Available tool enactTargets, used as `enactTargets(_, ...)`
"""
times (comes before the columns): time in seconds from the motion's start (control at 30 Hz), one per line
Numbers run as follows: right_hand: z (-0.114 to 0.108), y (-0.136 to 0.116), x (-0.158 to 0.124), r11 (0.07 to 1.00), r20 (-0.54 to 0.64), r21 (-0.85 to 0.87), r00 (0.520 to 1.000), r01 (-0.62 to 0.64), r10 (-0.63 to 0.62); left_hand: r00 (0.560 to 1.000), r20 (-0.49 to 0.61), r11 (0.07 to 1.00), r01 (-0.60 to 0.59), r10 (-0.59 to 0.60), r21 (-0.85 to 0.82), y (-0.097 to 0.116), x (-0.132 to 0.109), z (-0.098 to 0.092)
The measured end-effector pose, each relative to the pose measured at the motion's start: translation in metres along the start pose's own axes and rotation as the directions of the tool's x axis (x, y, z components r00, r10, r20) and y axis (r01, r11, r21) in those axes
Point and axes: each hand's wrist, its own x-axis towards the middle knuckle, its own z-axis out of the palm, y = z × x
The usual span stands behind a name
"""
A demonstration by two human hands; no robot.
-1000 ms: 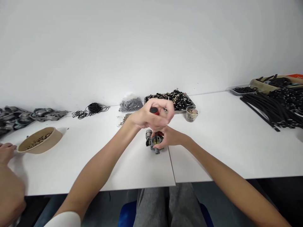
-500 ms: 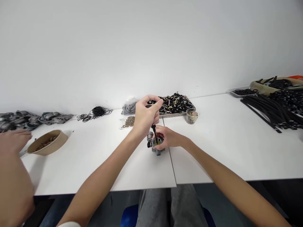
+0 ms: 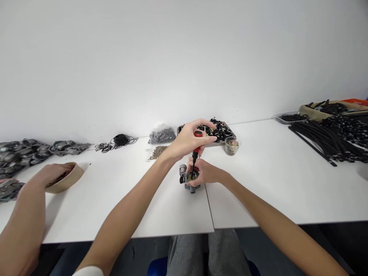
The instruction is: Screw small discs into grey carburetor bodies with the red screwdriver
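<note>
1 screwdriver point(image 3: 195, 155) within L hand point(image 3: 188, 141); metal pt point(image 3: 192, 188) below

The left hand point(image 3: 192, 139) has uncurled — finger and thumb now stretch past the red-handled screwdriver point(image 3: 195, 155) — and a co-worker's hand point(image 3: 54, 172) has moved from beside the bowl point(image 3: 72, 179) into it.

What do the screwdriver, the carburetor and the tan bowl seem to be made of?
Screwdriver: probably a plastic handle, smooth-looking in red and black; the thin dark shaft is likely metal.
Carburetor: probably cast metal, going by its dull grey body.
Tan bowl: matte, evenly coloured wall; could be plastic or paperboard.
</note>
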Motion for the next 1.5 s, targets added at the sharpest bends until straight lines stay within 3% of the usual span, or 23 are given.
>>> enactTargets(0.1, 0.0, -0.002, 0.0, 1.0, -0.014, -0.016, 1.0, 0.012, -0.013, 0.933, -0.356, 0.998, -0.053, 0.06, 0.03, 0.006, -0.007, 0.019)
enactTargets(0.17, 0.001, -0.005, 0.0, 1.0, 0.002, -0.026, 1.0, -0.003, 0.003, 0.932, -0.357, 0.996, -0.082, 0.066, -0.029, 0.004, -0.01, 0.02)
enactTargets(0.2, 0.001, -0.006, 0.0, 1.0, 0.01, -0.025, 1.0, -0.011, 0.011, 0.957, -0.282, 0.995, -0.084, 0.064, -0.06, 0.002, -0.01, 0.016)
enactTargets(0.27, 0.001, -0.007, -0.001, 1.0, 0.023, -0.015, 0.999, -0.024, 0.024, 0.999, 0.008, 0.993, -0.03, 0.031, -0.111, -0.003, -0.007, 0.002)
enactTargets(0.33, 0.001, -0.008, -0.002, 0.999, 0.021, -0.005, 0.999, -0.039, 0.04, 0.948, 0.318, 0.988, 0.069, -0.022, -0.137, -0.007, -0.002, -0.015)
enactTargets(0.43, 0.002, -0.008, -0.002, 0.998, 0.015, 0.014, 0.998, -0.062, 0.062, 0.896, 0.443, 0.976, 0.116, -0.021, -0.187, -0.01, 0.006, -0.027)
enactTargets(0.5, 0.002, -0.008, -0.001, 0.997, 0.02, 0.03, 0.998, -0.064, 0.064, 0.952, 0.303, 0.984, 0.083, -0.032, -0.156, -0.009, 0.007, -0.02)
enactTargets(0.57, 0.002, -0.008, -0.001, 0.999, 0.016, 0.02, 0.999, -0.039, 0.038, 0.998, -0.056, 0.998, -0.012, 0.009, -0.055, -0.007, 0.002, -0.005)
enactTargets(0.63, 0.002, -0.007, 0.0, 1.0, 0.0, -0.021, 1.0, -0.011, 0.011, 0.89, -0.438, 0.992, -0.116, 0.128, 0.054, -0.007, -0.004, 0.01)
enactTargets(0.67, 0.003, -0.007, 0.0, 0.999, -0.005, -0.041, 1.0, -0.003, 0.003, 0.824, -0.541, 0.985, -0.157, 0.172, 0.074, -0.007, -0.008, 0.014)
enactTargets(0.7, 0.003, -0.007, 0.001, 0.998, -0.005, -0.055, 1.0, 0.001, -0.002, 0.803, -0.567, 0.981, -0.184, 0.185, 0.059, -0.009, -0.01, 0.015)
enactTargets(0.77, 0.003, -0.006, 0.0, 0.998, -0.001, -0.059, 1.0, 0.008, -0.008, 0.889, -0.431, 0.979, -0.196, 0.153, -0.056, -0.013, -0.013, 0.007)
enactTargets(0.83, 0.003, -0.005, 0.0, 0.998, 0.002, -0.053, 1.0, 0.015, -0.015, 0.984, -0.134, 0.97, -0.141, 0.115, -0.199, -0.02, -0.011, -0.012)
enactTargets(0.9, 0.003, -0.006, 0.0, 0.998, -0.001, -0.057, 1.0, 0.016, -0.016, 0.981, 0.142, 0.944, -0.077, 0.129, -0.32, -0.025, -0.007, -0.032)
enactTargets(1.0, 0.002, -0.008, -0.001, 0.998, 0.009, -0.054, 1.0, -0.015, 0.016, 0.953, 0.25, 0.921, -0.064, 0.171, -0.384, -0.023, -0.004, -0.041)
enactTargets(1.07, 0.001, -0.009, -0.001, 0.998, 0.018, -0.038, 0.999, -0.044, 0.045, 0.979, 0.183, 0.973, -0.045, 0.088, -0.229, -0.015, -0.006, -0.028)
enactTargets(1.13, 0.001, -0.01, -0.001, 0.998, 0.013, -0.038, 0.999, -0.049, 0.049, 0.996, -0.076, 0.998, -0.056, 0.055, -0.01, -0.006, -0.012, -0.007)
enactTargets(1.2, 0.002, -0.01, -0.001, 0.998, 0.002, -0.05, 0.999, -0.036, 0.036, 0.913, -0.389, 0.992, -0.102, 0.125, 0.08, -0.001, -0.017, 0.012)
enactTargets(1.27, 0.002, -0.009, -0.001, 0.998, 0.001, -0.054, 1.0, -0.022, 0.023, 0.866, -0.482, 0.99, -0.134, 0.134, 0.035, -0.002, -0.02, 0.019)
enactTargets(1.3, 0.002, -0.008, -0.001, 0.998, 0.007, -0.052, 1.0, -0.019, 0.019, 0.901, -0.419, 0.991, -0.133, 0.112, -0.021, -0.005, -0.019, 0.017)
enactTargets(1.37, 0.002, -0.008, -0.001, 0.999, 0.012, -0.049, 1.0, -0.018, 0.018, 0.993, -0.097, 0.987, -0.075, 0.062, -0.143, -0.012, -0.015, 0.004)
enactTargets(1.43, 0.001, -0.007, -0.002, 0.998, 0.011, -0.052, 1.0, -0.027, 0.027, 0.958, 0.284, 0.973, 0.035, 0.032, -0.229, -0.018, -0.009, -0.014)
enactTargets(1.5, 0.001, -0.007, -0.003, 0.998, 0.012, -0.049, 0.999, -0.029, 0.03, 0.895, 0.441, 0.954, 0.073, 0.066, -0.292, -0.021, -0.002, -0.024)
